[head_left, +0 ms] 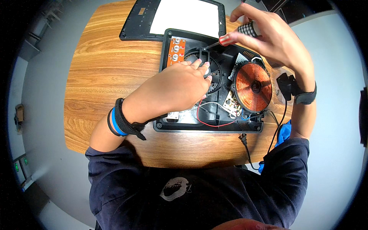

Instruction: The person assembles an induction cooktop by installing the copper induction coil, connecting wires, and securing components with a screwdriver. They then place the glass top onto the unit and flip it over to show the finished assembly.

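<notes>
An opened induction cooker base, a black plastic housing (165, 124), lies on the table with its parts showing. Spread over the round black fan (219, 74) inside it is my left hand (178, 85), fingers stretched and resting on the hub and frame. My right hand (278, 38) is up at the far right, gripping a screwdriver (247, 29) by its black-and-white patterned handle. The shaft slants down to the left, its tip at the fan's upper mount. To the right of the fan sits the round copper coil (245, 82). An orange circuit board (176, 49) lines the left side.
Behind the housing lies a black-framed panel (136, 23) with a white sheet (184, 17) on it. A power plug (242, 138) and its cord hang by the near table edge. Red and white wires (211, 124) cross the housing. Blue cloth (283, 133) is beside my right arm.
</notes>
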`<state>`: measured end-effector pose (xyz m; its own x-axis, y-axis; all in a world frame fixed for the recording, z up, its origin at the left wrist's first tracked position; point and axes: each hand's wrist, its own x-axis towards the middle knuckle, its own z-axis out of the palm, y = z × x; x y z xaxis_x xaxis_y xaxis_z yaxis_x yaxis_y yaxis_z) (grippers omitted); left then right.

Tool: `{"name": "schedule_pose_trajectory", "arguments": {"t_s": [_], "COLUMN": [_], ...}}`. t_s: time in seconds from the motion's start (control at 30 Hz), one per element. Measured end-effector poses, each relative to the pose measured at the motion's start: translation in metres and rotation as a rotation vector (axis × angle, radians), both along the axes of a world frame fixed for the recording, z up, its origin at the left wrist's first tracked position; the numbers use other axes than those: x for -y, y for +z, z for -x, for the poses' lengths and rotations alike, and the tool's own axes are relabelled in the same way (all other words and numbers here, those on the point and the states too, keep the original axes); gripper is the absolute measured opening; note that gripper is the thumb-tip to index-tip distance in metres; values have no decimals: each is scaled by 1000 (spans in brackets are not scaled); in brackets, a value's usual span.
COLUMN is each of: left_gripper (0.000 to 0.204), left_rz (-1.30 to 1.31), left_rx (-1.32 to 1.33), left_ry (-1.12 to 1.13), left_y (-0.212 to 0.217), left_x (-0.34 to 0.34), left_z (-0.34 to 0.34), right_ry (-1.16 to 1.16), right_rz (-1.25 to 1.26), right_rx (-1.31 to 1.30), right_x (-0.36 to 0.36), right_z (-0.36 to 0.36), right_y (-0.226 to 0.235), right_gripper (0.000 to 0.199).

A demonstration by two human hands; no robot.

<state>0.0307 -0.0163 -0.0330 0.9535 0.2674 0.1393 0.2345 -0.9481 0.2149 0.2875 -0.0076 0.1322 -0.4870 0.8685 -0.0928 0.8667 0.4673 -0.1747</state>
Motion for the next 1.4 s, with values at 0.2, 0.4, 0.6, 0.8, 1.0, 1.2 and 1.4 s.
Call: {"name": "schedule_pose_trajectory", "arguments": {"t_s": [0.2,0.4,0.6,0.8,1.0,1.2,1.4], "left_gripper": [51,51,51,51,51,50,44], "left_rz": [4,10,7,17,32,99,123], "left_rx": [4,6,2,2,-2,-37,-122], "left_ry": [-7,-8,0,-10,1,22,-6], "left_y": [1,1,-2,1,-4,7,14], "left_x": [0,0,-1,-2,-2,2,1], "left_z": [0,-1,1,-1,1,-1,1], "right_ry": [1,140,69,-11,-46,-368,-599], "right_rz": [-241,-88,-243,-407,-555,-550,-514], "right_rx": [-57,-96,-4,40,-70,37,-101], "right_x": [11,5,17,36,45,96,150], "right_z": [6,-20,8,13,-36,-99,-144], "right_y": [3,-7,-5,11,0,-34,-87], "right_gripper": [42,31,25,27,24,19,20]}}
